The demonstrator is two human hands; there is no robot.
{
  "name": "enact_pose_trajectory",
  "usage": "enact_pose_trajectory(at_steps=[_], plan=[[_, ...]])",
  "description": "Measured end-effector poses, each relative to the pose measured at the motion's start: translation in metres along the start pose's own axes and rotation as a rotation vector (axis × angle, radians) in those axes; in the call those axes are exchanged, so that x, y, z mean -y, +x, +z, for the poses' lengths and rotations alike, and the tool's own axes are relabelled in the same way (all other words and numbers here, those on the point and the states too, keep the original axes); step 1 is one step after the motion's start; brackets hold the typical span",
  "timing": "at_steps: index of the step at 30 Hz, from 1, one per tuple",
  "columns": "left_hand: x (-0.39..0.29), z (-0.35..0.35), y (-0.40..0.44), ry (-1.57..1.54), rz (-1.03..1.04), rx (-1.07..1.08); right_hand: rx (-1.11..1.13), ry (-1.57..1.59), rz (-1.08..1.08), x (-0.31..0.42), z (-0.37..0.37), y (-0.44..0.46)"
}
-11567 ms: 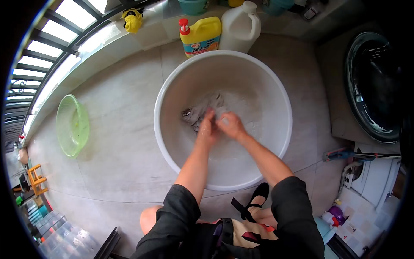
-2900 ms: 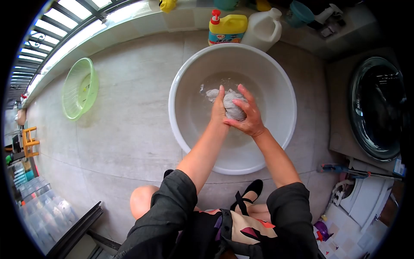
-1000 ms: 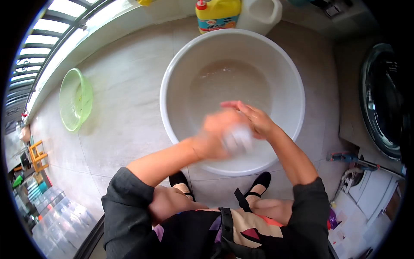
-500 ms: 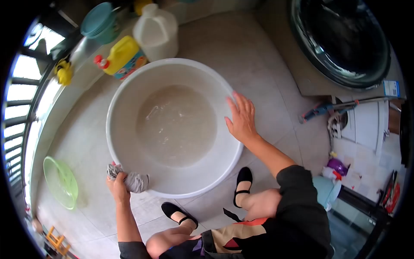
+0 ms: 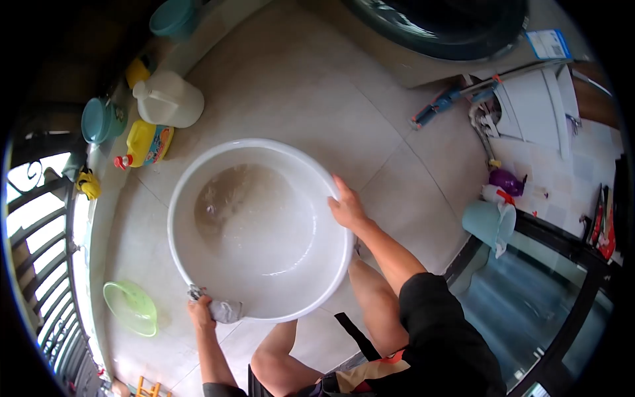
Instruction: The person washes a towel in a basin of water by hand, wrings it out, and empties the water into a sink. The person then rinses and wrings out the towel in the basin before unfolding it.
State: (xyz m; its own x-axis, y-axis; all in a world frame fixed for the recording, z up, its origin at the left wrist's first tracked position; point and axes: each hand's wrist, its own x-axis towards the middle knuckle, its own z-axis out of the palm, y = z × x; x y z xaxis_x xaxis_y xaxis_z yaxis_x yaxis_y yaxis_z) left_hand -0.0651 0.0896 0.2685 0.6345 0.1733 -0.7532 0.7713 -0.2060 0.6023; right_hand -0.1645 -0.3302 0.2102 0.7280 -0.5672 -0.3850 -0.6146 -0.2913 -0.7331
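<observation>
A large white tub [image 5: 291, 284] with murky water [image 5: 228, 192] stands tilted in front of me, the water pooled at its far left side. My right hand [image 5: 348, 206] grips the right rim, its fingers over the edge. At the near left rim, my left hand [image 5: 201, 311] is closed around a bunched grey cloth [image 5: 225, 311] that lies against the tub. Whether its fingers also hold the rim is hard to see.
A white jug [image 5: 170, 99] and a yellow detergent bottle [image 5: 149, 142] stand beyond the tub. A green basin [image 5: 131, 308] lies to the left. At right are a light-blue bin [image 5: 488, 223], a mop [image 5: 443, 102] and a glass door [image 5: 522, 298]. Railings [image 5: 49, 258] line the left.
The tub has gone from level to tilted, and its water has shifted toward the far left. My right hand has closed on the rim. The view has turned and moved back.
</observation>
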Motion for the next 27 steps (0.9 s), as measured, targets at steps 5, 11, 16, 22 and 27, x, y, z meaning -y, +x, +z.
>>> enact_pose_trajectory(at_steps=[5, 11, 16, 22, 27], plan=[[-0.052, 0.032, -0.063, 0.070, -0.009, 0.100, -0.070, 0.042, 0.190, 0.022, -0.100, -0.060], [-0.129, 0.057, -0.142, 0.123, 0.002, 0.177, -0.126, 0.030, 0.210, 0.083, -0.197, -0.096], [-0.155, 0.084, -0.210, 0.170, 0.087, 0.202, -0.311, 0.170, 0.108, 0.067, -0.262, -0.150], [-0.216, 0.202, -0.308, 0.299, 0.090, 0.370, -0.453, 0.262, 0.292, 0.036, -0.405, -0.209], [-0.253, 0.299, -0.363, 0.337, 0.063, 0.544, -0.532, 0.207, 0.331, 0.041, -0.516, -0.226]])
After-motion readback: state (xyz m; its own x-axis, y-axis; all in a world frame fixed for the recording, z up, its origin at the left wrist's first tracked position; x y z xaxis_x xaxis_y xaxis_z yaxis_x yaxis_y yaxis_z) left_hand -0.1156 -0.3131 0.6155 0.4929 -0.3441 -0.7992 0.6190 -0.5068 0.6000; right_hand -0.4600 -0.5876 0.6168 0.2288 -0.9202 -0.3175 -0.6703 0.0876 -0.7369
